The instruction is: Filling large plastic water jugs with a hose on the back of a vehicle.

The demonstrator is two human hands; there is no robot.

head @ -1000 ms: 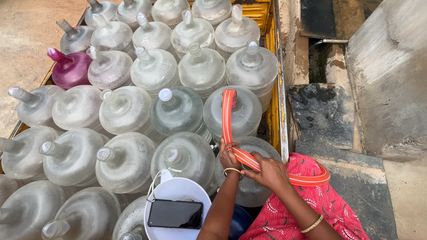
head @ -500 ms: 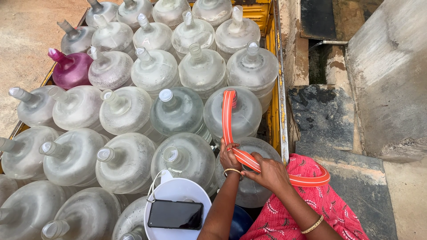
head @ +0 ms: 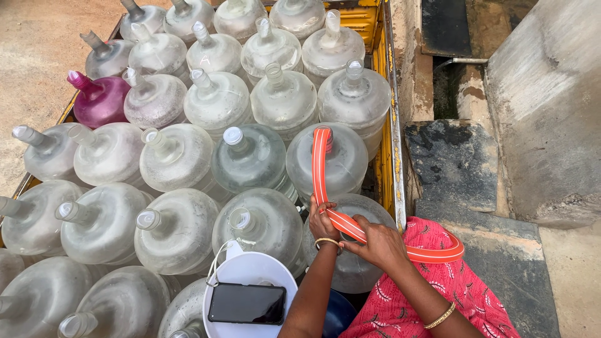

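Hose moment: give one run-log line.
left hand: grips orange hose | right hand: grips hose | hose end: at jug mouth

One head-worn view, steeply downward and close over the hands, above packed water jugs (head: 175, 156).

Yellow metal cart bed (head: 387, 134) carried rows of large clear plastic water jugs (head: 178, 156), packed touching each other, necks tilted toward the left. One magenta plastic jug (head: 100, 100) sat among them near the left rail. The cart stood on sandy dirt ground (head: 37, 56), with grey concrete slabs (head: 454, 163) just beside its right rail.
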